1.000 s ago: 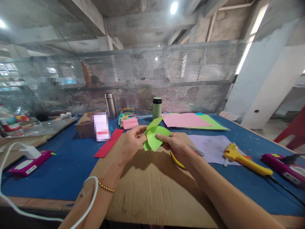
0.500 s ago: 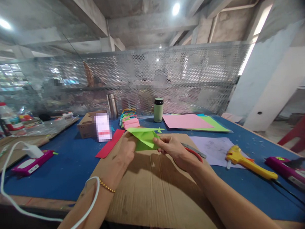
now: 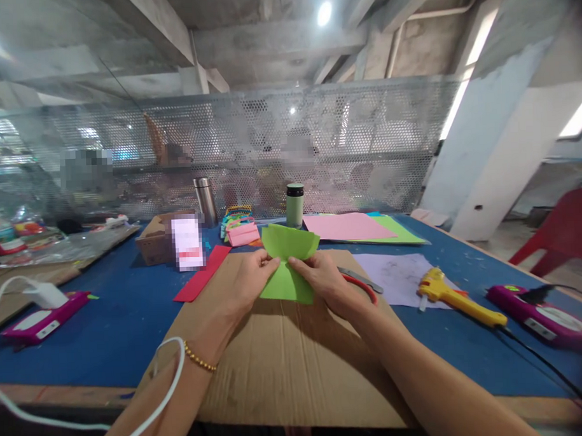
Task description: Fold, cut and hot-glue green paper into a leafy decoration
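A bright green felt-like sheet [image 3: 289, 283] is pinched at its middle between both hands, its upper part fanned out and its lower part hanging flat. My left hand [image 3: 250, 276] grips the left side with thumb and fingers closed. On the right side, my right hand [image 3: 323, 277] pinches it the same way, the two thumbs close together. Below the hands lies a brown cardboard sheet [image 3: 286, 364]. Scissors with red handles [image 3: 363, 287] rest just beyond my right hand, partly hidden by it.
Left are a red strip [image 3: 202, 274], a phone [image 3: 187, 242], a carton [image 3: 153, 240] and a purple power strip [image 3: 49, 320]. Right are a purple sheet [image 3: 393, 275], a yellow glue gun [image 3: 460, 301] and another power strip [image 3: 543, 317]. Behind stand a flask [image 3: 206, 202] and a green bottle [image 3: 294, 206].
The green sheet has turned from a slanted, folded pose to face me, gathered at the middle. My left hand has come out from behind it, and the view has shifted slightly.
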Demonstrator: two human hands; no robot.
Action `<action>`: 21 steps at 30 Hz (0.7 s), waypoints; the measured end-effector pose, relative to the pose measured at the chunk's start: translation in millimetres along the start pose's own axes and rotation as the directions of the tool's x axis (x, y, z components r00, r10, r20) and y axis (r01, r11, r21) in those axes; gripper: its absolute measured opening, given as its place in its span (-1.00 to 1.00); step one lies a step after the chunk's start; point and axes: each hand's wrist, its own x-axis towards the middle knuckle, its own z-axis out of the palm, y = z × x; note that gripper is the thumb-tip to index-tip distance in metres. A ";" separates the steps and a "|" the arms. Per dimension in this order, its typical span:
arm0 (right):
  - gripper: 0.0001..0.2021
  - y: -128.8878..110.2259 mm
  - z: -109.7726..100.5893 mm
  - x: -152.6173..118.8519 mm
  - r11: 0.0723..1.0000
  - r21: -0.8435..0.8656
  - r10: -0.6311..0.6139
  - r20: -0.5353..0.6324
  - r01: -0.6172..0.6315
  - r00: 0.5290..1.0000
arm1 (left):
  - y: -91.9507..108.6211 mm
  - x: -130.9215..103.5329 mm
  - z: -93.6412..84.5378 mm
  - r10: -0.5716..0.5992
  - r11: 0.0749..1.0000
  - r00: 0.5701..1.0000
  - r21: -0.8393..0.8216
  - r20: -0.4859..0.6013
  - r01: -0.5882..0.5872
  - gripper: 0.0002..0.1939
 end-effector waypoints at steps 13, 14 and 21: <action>-0.65 -15.0 2.8 -6.1 0.978 0.198 0.044 0.129 -0.070 0.991 | -0.3 -0.2 -1.9 0.044 0.979 0.994 0.200 -0.097 -0.024 -0.67; -0.64 -13.2 2.3 -5.6 0.976 0.205 0.050 0.112 -0.072 0.992 | -1.6 0.3 -2.3 0.046 0.977 0.993 0.211 -0.111 -0.022 -0.66; -0.60 -6.9 0.7 -4.2 0.977 0.202 0.062 0.059 -0.073 0.996 | 9.1 -5.9 -1.3 0.004 0.989 0.995 0.148 -0.097 0.011 -0.62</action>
